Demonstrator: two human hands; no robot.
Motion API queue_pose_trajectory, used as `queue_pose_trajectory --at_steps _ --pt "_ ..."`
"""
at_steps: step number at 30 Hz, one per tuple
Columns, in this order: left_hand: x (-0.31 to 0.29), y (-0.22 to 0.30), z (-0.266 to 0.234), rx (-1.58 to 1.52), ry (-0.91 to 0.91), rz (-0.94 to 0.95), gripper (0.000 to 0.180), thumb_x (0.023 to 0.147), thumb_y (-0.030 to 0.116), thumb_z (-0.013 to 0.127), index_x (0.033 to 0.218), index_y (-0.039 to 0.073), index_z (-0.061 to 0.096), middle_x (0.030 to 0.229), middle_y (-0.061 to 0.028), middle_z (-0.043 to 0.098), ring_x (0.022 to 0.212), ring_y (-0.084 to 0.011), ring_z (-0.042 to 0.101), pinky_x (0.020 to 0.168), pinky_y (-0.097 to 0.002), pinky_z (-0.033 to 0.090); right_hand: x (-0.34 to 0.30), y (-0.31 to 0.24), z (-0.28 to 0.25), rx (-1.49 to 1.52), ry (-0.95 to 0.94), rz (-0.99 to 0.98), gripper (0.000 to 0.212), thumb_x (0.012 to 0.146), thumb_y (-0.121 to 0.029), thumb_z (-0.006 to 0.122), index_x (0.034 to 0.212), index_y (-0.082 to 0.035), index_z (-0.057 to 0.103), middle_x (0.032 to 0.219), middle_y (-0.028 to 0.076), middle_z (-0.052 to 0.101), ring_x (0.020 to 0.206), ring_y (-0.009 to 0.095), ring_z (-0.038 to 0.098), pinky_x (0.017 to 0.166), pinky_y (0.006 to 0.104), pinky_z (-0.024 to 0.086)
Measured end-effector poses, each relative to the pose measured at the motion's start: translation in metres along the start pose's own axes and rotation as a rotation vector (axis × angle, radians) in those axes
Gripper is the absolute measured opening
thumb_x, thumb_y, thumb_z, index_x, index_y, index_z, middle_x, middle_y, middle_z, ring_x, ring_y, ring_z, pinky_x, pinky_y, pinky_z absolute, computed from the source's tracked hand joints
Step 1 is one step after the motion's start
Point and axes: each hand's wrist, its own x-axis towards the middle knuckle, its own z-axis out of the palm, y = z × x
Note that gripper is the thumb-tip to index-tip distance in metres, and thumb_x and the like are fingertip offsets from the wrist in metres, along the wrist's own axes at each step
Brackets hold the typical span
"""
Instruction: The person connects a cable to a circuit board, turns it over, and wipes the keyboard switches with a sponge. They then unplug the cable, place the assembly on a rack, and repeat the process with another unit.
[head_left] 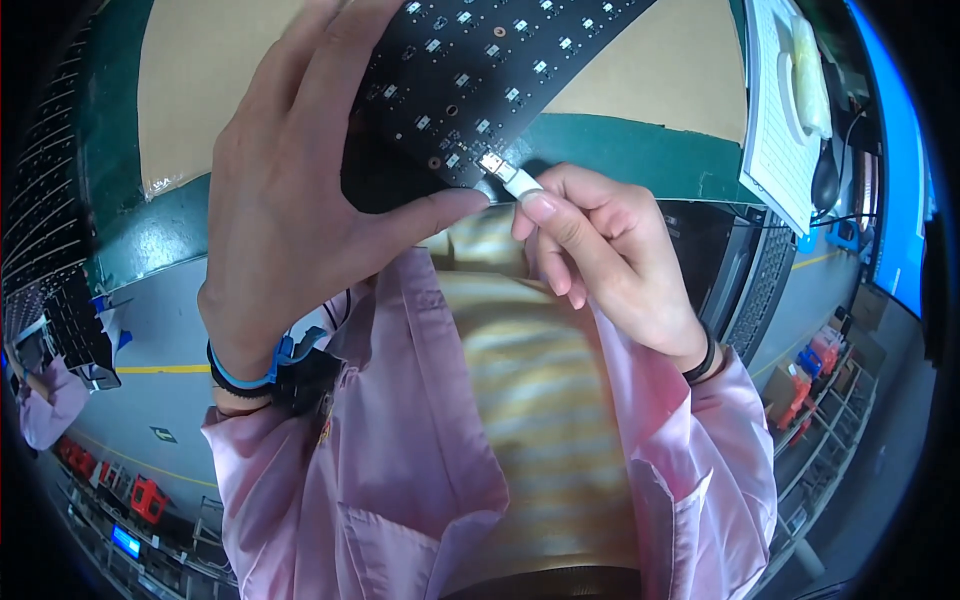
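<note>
A black circuit board (470, 70) with rows of small white components is tilted over the near edge of the bench. My left hand (290, 180) grips it from the left, its thumb stretched to the near corner and its fingertips cut off at the top edge. Between thumb and forefinger of my right hand (610, 240) is a white USB plug (518, 180) with a bare metal end. That metal end meets the board's near corner; whether it is seated in anything cannot be made out. A blue strap (285, 355) circles my left wrist.
Brown cardboard (650, 75) lies on the green bench mat (640, 155). To the right are a white sheet (780, 130), a black mouse (826, 178), a keyboard (762, 290) and a lit screen (895, 150). More dark boards (40, 190) stand at far left; a person (50, 400) sits beyond.
</note>
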Motion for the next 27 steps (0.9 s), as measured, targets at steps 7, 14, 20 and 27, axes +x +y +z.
queue_pose_trajectory --at_steps 7,14,20,27 --pt "0.002 0.009 0.005 0.04 -0.001 -0.095 0.092 0.048 0.025 0.08 0.129 0.01 0.039 0.127 -0.0096 0.043 0.109 -0.0268 0.046 0.086 -0.0353 0.041 0.001 0.005 -0.002 -0.081 0.012 -0.059 0.027 0.093 -0.017 0.04 0.077 0.001 0.054 0.046 -0.002 0.042 0.04 0.002 0.035 0.041 0.017 0.027" --pt "0.006 0.012 0.007 0.08 -0.014 -0.171 0.091 0.048 0.025 0.08 0.128 0.01 0.04 0.125 -0.0088 0.045 0.107 -0.0261 0.047 0.084 -0.0346 0.042 0.005 0.007 -0.004 0.013 0.015 -0.023 0.027 0.093 -0.017 0.041 0.077 0.001 0.054 0.045 -0.002 0.041 0.04 0.003 0.033 0.041 0.0175 0.026" --pt "0.015 0.012 0.015 0.296 -0.059 -0.093 0.086 0.047 0.024 0.081 0.124 0.01 0.045 0.118 -0.0057 0.051 0.098 -0.0237 0.05 0.079 -0.0327 0.044 0.012 0.012 -0.013 0.054 0.03 -0.038 0.027 0.092 -0.015 0.041 0.076 0.002 0.054 0.044 -0.002 0.04 0.039 0.003 0.033 0.041 0.0176 0.026" --pt "0.019 0.028 0.029 0.305 -0.073 -0.115 0.084 0.047 0.022 0.081 0.122 0.01 0.046 0.118 -0.0061 0.052 0.097 -0.0239 0.052 0.081 -0.0329 0.043 0.011 0.016 -0.033 0.084 0.071 -0.009 0.025 0.092 -0.014 0.043 0.075 0.002 0.055 0.042 -0.002 0.04 0.038 0.002 0.034 0.041 0.0174 0.027"
